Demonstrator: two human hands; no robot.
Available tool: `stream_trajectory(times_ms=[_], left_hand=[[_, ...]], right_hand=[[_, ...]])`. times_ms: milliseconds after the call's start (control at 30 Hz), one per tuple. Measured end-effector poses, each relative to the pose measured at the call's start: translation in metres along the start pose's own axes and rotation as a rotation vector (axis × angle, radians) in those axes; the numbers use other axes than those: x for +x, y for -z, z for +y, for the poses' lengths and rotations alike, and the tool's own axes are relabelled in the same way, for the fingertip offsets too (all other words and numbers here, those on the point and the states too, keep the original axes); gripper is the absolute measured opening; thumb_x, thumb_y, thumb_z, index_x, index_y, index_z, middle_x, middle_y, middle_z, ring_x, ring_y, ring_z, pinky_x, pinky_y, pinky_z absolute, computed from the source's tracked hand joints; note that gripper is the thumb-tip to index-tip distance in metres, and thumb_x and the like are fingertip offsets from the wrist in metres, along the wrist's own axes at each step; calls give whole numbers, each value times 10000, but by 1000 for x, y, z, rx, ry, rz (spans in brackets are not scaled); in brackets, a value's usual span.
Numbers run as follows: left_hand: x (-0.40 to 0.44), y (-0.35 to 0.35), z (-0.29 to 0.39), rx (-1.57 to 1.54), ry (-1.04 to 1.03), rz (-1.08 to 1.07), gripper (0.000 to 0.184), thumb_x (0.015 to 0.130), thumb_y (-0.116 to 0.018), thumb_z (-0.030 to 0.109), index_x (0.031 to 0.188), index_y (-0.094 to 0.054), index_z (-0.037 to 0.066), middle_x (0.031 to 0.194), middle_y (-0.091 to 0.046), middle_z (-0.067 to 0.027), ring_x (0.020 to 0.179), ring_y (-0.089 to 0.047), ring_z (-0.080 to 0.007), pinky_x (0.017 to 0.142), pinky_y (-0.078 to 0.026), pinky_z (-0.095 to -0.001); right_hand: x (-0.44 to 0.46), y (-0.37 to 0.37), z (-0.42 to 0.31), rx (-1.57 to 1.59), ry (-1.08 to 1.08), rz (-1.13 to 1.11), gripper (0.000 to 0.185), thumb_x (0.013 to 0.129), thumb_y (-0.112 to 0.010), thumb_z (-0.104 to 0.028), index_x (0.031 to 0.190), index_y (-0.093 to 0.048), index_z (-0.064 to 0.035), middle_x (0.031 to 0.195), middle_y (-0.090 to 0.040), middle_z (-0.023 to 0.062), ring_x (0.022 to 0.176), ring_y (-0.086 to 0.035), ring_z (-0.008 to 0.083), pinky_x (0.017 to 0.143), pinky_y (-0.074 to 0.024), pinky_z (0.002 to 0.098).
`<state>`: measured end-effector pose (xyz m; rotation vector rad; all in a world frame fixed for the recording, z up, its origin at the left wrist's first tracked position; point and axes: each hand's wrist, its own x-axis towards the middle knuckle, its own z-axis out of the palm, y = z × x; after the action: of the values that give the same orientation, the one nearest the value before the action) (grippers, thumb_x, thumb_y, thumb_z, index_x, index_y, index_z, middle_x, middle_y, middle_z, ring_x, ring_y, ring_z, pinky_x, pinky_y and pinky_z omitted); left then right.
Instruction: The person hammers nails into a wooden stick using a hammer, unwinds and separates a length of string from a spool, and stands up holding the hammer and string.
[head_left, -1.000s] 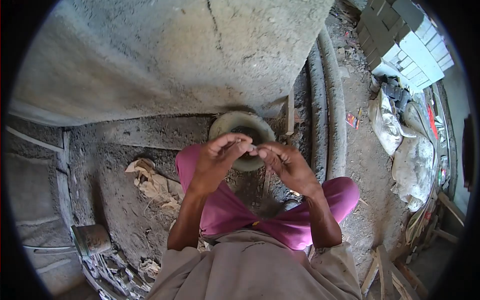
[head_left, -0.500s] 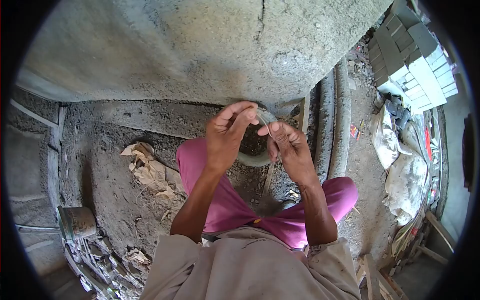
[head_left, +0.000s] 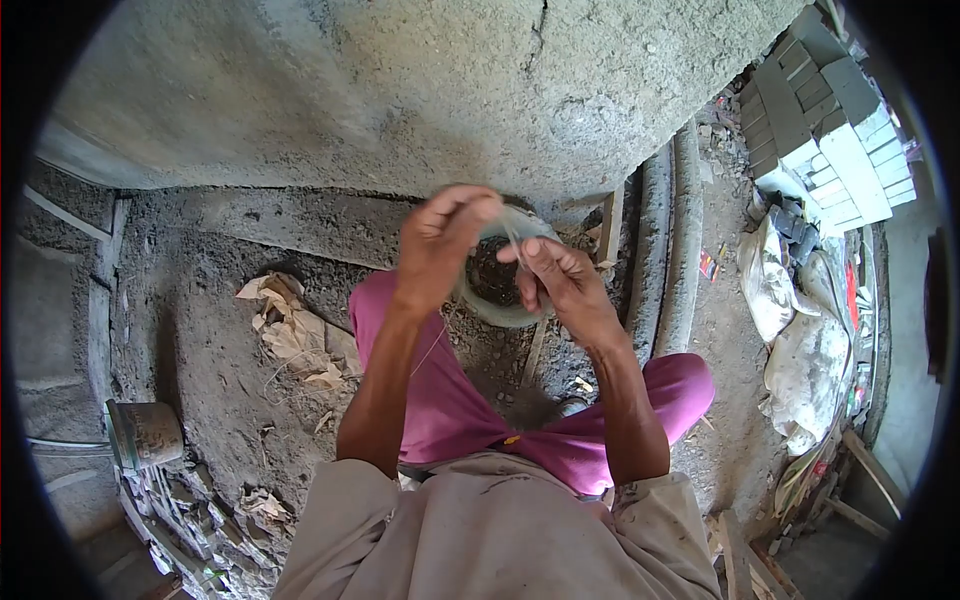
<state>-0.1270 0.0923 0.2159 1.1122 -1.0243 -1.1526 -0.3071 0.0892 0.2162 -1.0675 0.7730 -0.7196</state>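
Observation:
A thin, pale translucent strand runs between my two hands. My left hand is pinched on its upper end, with the fingertips a little blurred. My right hand grips the lower end between thumb and bent fingers. Below them, on the ground between my knees, lies a pale green ring-shaped thing with dark, soil-like matter showing inside it. I cannot make out whether it is a coil or a vessel's rim. A fine loose thread hangs beneath my left hand, across the pink trouser leg.
A rough concrete block rises directly ahead. Crumpled brown paper lies on the dirt at left, with a bucket beyond. Two long pipe-like pieces and a wooden stake stand right. Dirty white sacks lie farther right.
My left hand has moved slightly left and up, and my right hand slightly left. The strand has shifted with them, and a loose thread now shows below my left hand.

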Motion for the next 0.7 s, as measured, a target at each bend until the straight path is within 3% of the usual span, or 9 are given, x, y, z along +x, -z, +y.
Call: stream_trajectory(times_ms=[67,100,167,300,367,400,467,567,700], left_hand=[[3,21,-3,-118,-123,203,150,975,-562,218,1041,-594,88,971,-652,-28,610,-477,-27,480,-343,-156],[5,37,-7,-121,-123,197,150,975,-562,218,1041,-594,88,971,-652,-28,610,-477,-27,480,-343,-156],[5,68,-24,-395,-65,377,154,993,-528,278,1030,-557,131,973,-688,-27,639,-556,-42,466,-371,-155],[-10,88,-70,-414,97,476,137,1005,-505,288,1018,-543,156,881,-654,1,593,-518,-35,444,-344,-139],[-14,89,-67,-372,87,337,133,1007,-501,283,1018,-542,157,793,-591,32,559,-473,-9,422,-347,-138],[-18,91,-64,-367,90,340,133,1007,-501,283,1018,-542,157,793,-591,32,559,-473,-9,422,-347,-138],[-26,98,-57,-333,213,329,164,1008,-505,251,1098,-543,119,770,-559,34,551,-444,9,408,-335,-133],[-38,116,-48,-395,263,371,174,1004,-515,235,1117,-561,110,771,-562,42,551,-452,13,408,-364,-140],[-54,139,-48,-462,226,363,221,998,-527,210,1172,-558,78,784,-572,33,558,-455,11,409,-359,-134]], right_hand=[[11,11,12,-352,137,199,328,973,-555,-359,999,-657,-48,675,-559,36,615,-539,135,596,-458,277],[19,26,26,-353,138,205,328,973,-555,-359,999,-657,-48,675,-559,36,615,-539,135,596,-458,277],[37,66,69,-993,-34,394,169,922,-597,-230,1003,-671,-101,804,-645,119,747,-646,246,688,-512,370],[57,99,183,-1186,67,257,156,869,-581,-121,980,-688,-147,925,-660,176,874,-663,328,763,-516,446],[68,105,227,-1312,-42,152,212,835,-586,-87,1013,-687,-141,1035,-678,139,968,-643,366,825,-501,465],[73,104,241,-1307,-43,148,212,835,-586,-87,1013,-687,-141,1035,-678,139,968,-643,366,825,-501,465],[87,98,267,-1289,-286,132,224,828,-586,-110,1031,-675,-141,1032,-675,153,964,-648,355,853,-502,460],[103,89,304,-1285,-118,149,227,849,-563,-125,1055,-659,-135,1001,-677,168,949,-654,356,830,-515,463],[123,60,302,-1397,-140,202,233,848,-557,-121,1063,-647,-120,950,-685,176,889,-679,342,759,-542,467]])
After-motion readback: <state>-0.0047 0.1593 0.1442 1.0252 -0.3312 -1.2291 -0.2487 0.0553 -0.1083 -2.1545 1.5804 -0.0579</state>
